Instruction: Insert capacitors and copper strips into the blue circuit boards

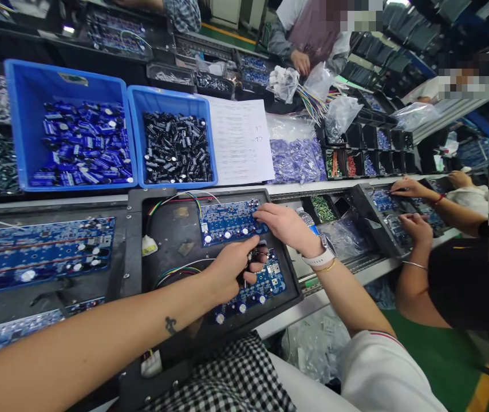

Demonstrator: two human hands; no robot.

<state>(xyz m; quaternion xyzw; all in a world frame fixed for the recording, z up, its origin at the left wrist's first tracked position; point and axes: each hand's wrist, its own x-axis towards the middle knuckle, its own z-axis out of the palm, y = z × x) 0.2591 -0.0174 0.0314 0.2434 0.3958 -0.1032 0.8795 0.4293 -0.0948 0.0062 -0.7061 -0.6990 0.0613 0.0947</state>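
My left hand (238,266) is closed around several small black capacitors (258,257), over the gap between two blue circuit boards. The upper board (227,220) lies in a black tray (171,229), with round capacitors along its lower edge. My right hand (285,226) has its fingertips pressed together at the right end of this board; what they hold, if anything, is hidden. The lower board (270,280) lies partly under my left hand. Coloured wires (182,272) run at the left side of the tray.
Beyond the tray stand a bin of blue capacitors (70,68), a bin of black capacitors (171,94) and a printed sheet (242,137). Another tray with boards (42,249) adjoins on the left. A person's hands (416,226) work at the right.
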